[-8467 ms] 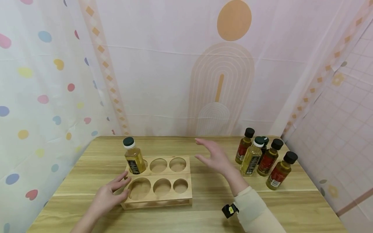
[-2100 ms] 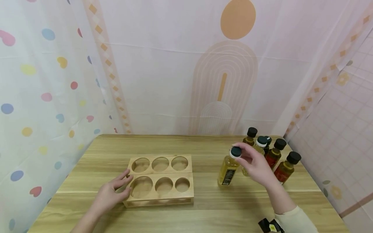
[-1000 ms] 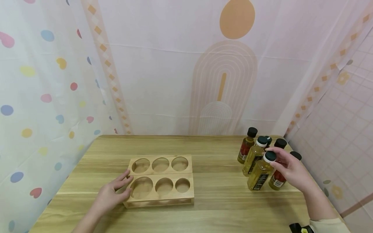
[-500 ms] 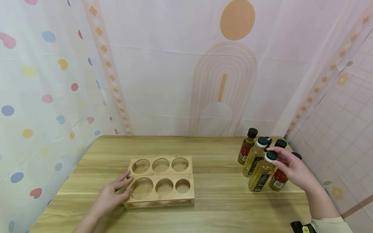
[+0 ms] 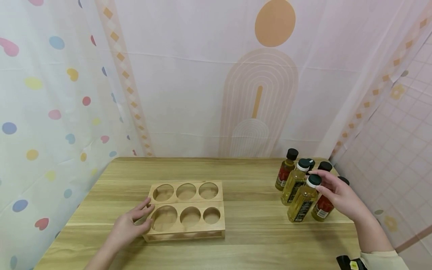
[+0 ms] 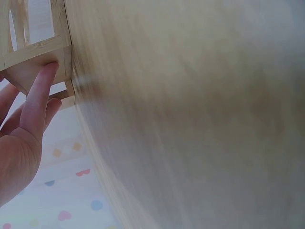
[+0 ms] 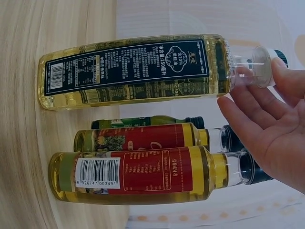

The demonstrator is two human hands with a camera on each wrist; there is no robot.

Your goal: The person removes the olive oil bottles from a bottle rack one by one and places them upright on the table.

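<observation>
My right hand [image 5: 339, 193] holds the top of a square oil bottle [image 5: 302, 204] with yellow oil, a black label and a dark green cap. In the right wrist view the thumb lies at the cap and white collar, with the fingers [image 7: 243, 114] around the neck's far side. The bottle stands upright on the table at the front of the bottle group. On the other side, my left hand [image 5: 126, 227] rests against the left end of a wooden rack [image 5: 189, 229] with two rows of round holes, all unfilled. One digit presses the rack's end panel [image 6: 31, 71] in the left wrist view.
A matching yellow oil bottle [image 5: 293, 187] stands just behind. Red-labelled bottles [image 5: 285, 170] with black caps are grouped around it, partly hidden by my right hand. A smaller green bottle [image 7: 152, 121] shows among them. A patterned curtain [image 5: 189, 93] hangs behind the table.
The oil bottle was in the rack's back left hole; my right hand has carried it right to the other bottles. Over the last second it has hardly moved. My left hand stays at the rack.
</observation>
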